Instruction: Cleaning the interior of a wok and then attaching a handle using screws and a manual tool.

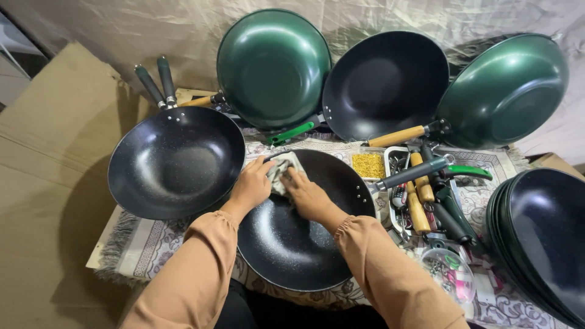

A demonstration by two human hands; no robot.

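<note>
A black speckled wok [292, 244] with a dark grey handle lies in front of me on a patterned cloth. My left hand [251, 184] grips its far rim, fingers curled over the edge. My right hand [308, 196] presses a crumpled grey-white rag [279, 172] against the inside wall of the wok near that rim. Both arms wear tan sleeves.
A second black wok [175, 159] sits to the left. Two green woks [273, 66] [504, 90] and a black one [384, 82] lean at the back. Stacked woks [542, 240] stand at right. Loose handles [426, 195], a tray of yellow bits [368, 164] and a round tub of small parts [448, 271] lie between.
</note>
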